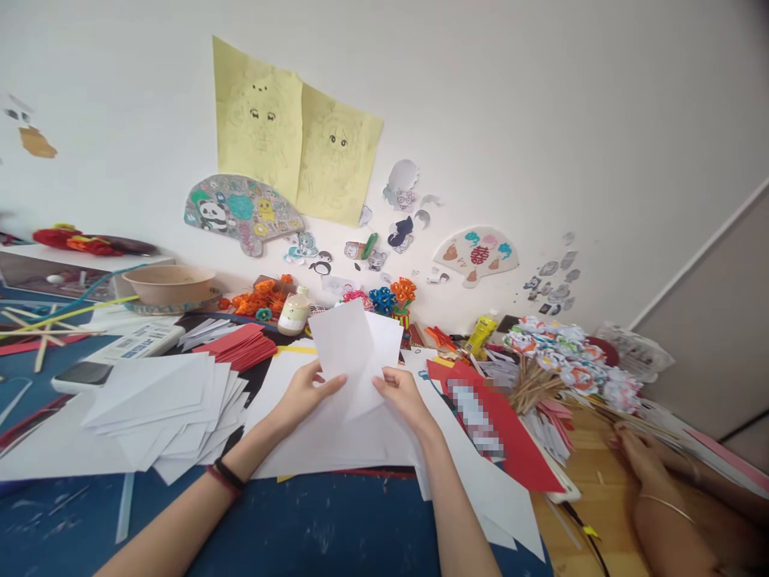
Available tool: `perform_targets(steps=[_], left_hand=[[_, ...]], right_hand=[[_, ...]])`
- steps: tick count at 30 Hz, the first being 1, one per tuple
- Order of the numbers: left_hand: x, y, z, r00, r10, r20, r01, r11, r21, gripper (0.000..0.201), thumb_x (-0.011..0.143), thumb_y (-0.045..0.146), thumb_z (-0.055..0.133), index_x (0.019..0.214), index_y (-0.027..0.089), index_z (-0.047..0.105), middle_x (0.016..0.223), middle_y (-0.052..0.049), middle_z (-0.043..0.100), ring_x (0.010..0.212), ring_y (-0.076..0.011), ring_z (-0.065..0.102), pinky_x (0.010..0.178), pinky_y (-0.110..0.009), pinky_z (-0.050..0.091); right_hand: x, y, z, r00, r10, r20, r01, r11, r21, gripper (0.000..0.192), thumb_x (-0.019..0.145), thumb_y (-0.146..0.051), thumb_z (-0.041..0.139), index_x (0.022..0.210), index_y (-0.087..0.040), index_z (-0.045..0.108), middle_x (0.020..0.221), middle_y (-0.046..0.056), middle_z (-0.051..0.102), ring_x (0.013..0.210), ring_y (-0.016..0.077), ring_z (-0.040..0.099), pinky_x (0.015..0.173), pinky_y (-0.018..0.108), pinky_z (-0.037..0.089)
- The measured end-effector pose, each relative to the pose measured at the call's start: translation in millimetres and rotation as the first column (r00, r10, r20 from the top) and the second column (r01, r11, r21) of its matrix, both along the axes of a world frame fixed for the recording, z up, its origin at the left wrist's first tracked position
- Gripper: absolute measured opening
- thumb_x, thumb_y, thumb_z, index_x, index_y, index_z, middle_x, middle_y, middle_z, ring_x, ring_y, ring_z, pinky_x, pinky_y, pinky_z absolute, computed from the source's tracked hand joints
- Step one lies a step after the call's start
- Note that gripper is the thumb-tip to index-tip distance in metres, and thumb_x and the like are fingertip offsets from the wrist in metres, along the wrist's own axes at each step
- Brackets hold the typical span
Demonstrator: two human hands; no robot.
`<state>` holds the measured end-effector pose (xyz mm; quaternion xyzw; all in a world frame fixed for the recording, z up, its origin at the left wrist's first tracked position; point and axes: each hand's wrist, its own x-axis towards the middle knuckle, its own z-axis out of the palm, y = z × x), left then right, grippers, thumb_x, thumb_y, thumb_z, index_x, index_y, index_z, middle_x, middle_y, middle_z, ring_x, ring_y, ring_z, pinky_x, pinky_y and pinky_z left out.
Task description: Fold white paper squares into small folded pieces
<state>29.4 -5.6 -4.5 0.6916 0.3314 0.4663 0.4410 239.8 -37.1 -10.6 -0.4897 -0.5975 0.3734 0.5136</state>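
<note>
A white wall (541,128) rises behind the blue desk (330,529), bearing two yellow drawings (258,132), a panda fan (240,212) and stickers (320,264). At right, a pale strip (697,256) slants along a greyish panel (726,320) above a wood-grained surface (601,497). The light is soft.

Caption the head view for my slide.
Both hands hold white paper over a blue table, fanned white sheets at left.

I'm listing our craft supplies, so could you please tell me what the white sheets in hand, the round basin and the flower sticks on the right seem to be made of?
White sheets: matte paper, judging by their thin, crisp edges.
Basin: probably smooth plastic, given its even beige colour, though ceramic is possible.
Flower sticks: likely unpainted wood or bamboo, from their pale brown look.
</note>
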Motion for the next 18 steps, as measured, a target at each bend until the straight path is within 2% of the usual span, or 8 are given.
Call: perform_targets(steps=[2, 4, 7, 10, 12, 14, 16, 18], left_hand=[[-2.2, 1.6, 0.0, 0.991, 0.024, 0.134, -0.009, 0.994, -0.111, 0.047, 0.075, 0.049, 0.057, 0.108, 0.014, 0.061, 0.106, -0.011, 0.067, 0.090, -0.0262, 0.062, 0.072, -0.034, 0.050], [-4.8, 4.6, -1.6, 0.983, 0.101, 0.152, -0.083, 0.989, -0.121, 0.052, 0.078, 0.050, 0.053, 0.114, 0.013, 0.058, 0.107, -0.012, 0.067, 0.090, -0.0275, 0.063, 0.072, -0.035, 0.051], [-7.0, 5.2, -2.2, 0.973, 0.229, 0.003, -0.228, 0.967, 0.113, 0.046, 0.085, 0.037, 0.044, 0.127, 0.018, 0.050, 0.119, -0.009, 0.061, 0.102, -0.0262, 0.059, 0.084, -0.036, 0.047], [-6.4, -3.0, 1.3, 0.926, 0.350, -0.138, -0.275, 0.879, 0.389, 0.056, 0.083, 0.014, 0.037, 0.138, 0.026, 0.034, 0.136, -0.003, 0.047, 0.116, -0.0225, 0.050, 0.095, -0.035, 0.040], [-5.2, -10.5, 3.9, 0.866, 0.438, -0.240, -0.259, 0.804, 0.535, 0.068, 0.077, 0.004, 0.037, 0.139, 0.030, 0.030, 0.143, -0.001, 0.037, 0.117, -0.0227, 0.049, 0.095, -0.035, 0.040], [-3.8, -16.1, 4.8, 0.790, 0.500, -0.354, -0.176, 0.739, 0.651, 0.078, 0.070, -0.003, 0.039, 0.139, 0.033, 0.030, 0.148, -0.001, 0.027, 0.118, -0.0244, 0.047, 0.095, -0.037, 0.039], [-2.3, -18.5, 3.5, 0.723, 0.530, -0.444, -0.074, 0.698, 0.712, 0.084, 0.066, -0.007, 0.039, 0.138, 0.035, 0.030, 0.150, 0.000, 0.023, 0.122, -0.0262, 0.042, 0.096, -0.039, 0.037], [-0.6, -18.2, 0.2, 0.674, 0.544, -0.500, -0.017, 0.687, 0.726, 0.087, 0.065, -0.008, 0.039, 0.139, 0.036, 0.028, 0.150, 0.000, 0.020, 0.126, -0.0270, 0.037, 0.097, -0.040, 0.035]], right_hand=[[-0.6, -1.1, -3.3, 0.998, 0.056, -0.031, -0.057, 0.998, -0.038, 0.037, 0.063, -0.049, 0.072, 0.078, -0.015, 0.069, 0.071, 0.004, 0.067, 0.076, 0.0258, 0.062, 0.065, 0.032, 0.047], [-1.8, -1.2, -6.4, 0.993, 0.051, -0.111, -0.057, 0.997, -0.057, 0.036, 0.061, -0.044, 0.075, 0.082, -0.015, 0.070, 0.077, 0.006, 0.069, 0.079, 0.0262, 0.062, 0.068, 0.034, 0.048], [-6.4, -0.3, -8.2, 0.947, -0.020, -0.321, -0.005, 0.997, -0.075, 0.043, 0.063, -0.036, 0.076, 0.100, -0.016, 0.067, 0.098, 0.010, 0.069, 0.090, 0.0257, 0.062, 0.078, 0.036, 0.047], [-14.7, 0.9, -9.3, 0.843, 0.022, -0.538, -0.095, 0.990, -0.108, 0.044, 0.070, -0.034, 0.072, 0.109, -0.016, 0.064, 0.111, 0.011, 0.065, 0.099, 0.0240, 0.061, 0.085, 0.035, 0.046], [-20.4, 2.1, -11.6, 0.780, 0.059, -0.623, -0.166, 0.979, -0.115, 0.039, 0.073, -0.034, 0.070, 0.107, -0.015, 0.065, 0.112, 0.011, 0.065, 0.099, 0.0232, 0.062, 0.088, 0.035, 0.046], [-24.4, 3.4, -14.4, 0.738, 0.066, -0.671, -0.183, 0.978, -0.105, 0.034, 0.075, -0.032, 0.068, 0.104, -0.015, 0.066, 0.111, 0.011, 0.065, 0.098, 0.0223, 0.062, 0.089, 0.034, 0.047], [-26.2, 4.5, -15.8, 0.708, 0.058, -0.704, -0.168, 0.982, -0.087, 0.032, 0.076, -0.030, 0.068, 0.105, -0.016, 0.066, 0.112, 0.009, 0.065, 0.099, 0.0212, 0.062, 0.088, 0.032, 0.047], [-27.0, 4.3, -14.4, 0.688, 0.047, -0.724, -0.149, 0.986, -0.079, 0.032, 0.077, -0.030, 0.066, 0.107, -0.018, 0.065, 0.114, 0.008, 0.064, 0.101, 0.0205, 0.061, 0.088, 0.030, 0.048]])
